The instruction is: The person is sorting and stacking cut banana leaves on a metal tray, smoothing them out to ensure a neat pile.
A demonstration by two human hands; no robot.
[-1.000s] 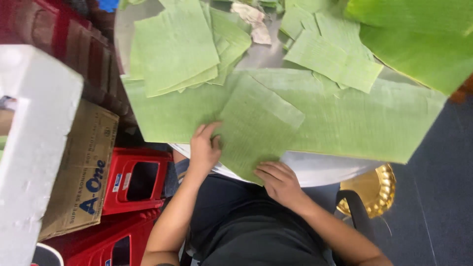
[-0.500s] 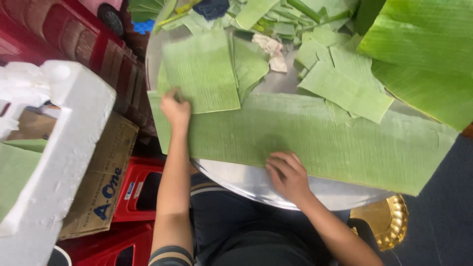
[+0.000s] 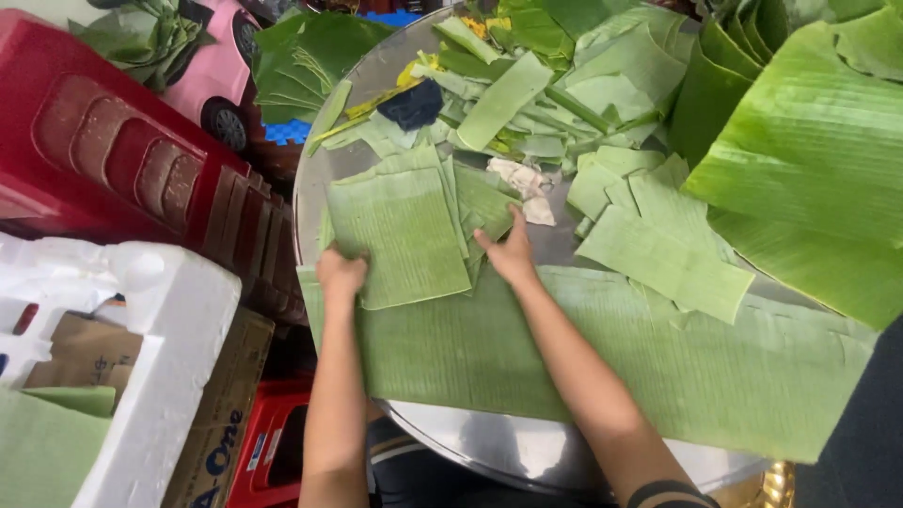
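Observation:
A long banana leaf strip lies flat across the near side of a round metal tray. A stack of cut rectangular leaf pieces rests on the tray just beyond it. My left hand grips the stack's lower left corner. My right hand lies with fingers spread on the stack's right edge, at the top of the long strip. More cut leaf pieces lie to the right of my right hand.
Leaf offcuts and a dark scrap fill the tray's far side. Large whole banana leaves lie at right. At left stand a white foam box, a cardboard box, red plastic crates and a pink toy car.
My right hand left the long strip's near edge and reached forward to the stack. My left hand slid from the strip's far left corner onto the stack. The strip lies unfolded.

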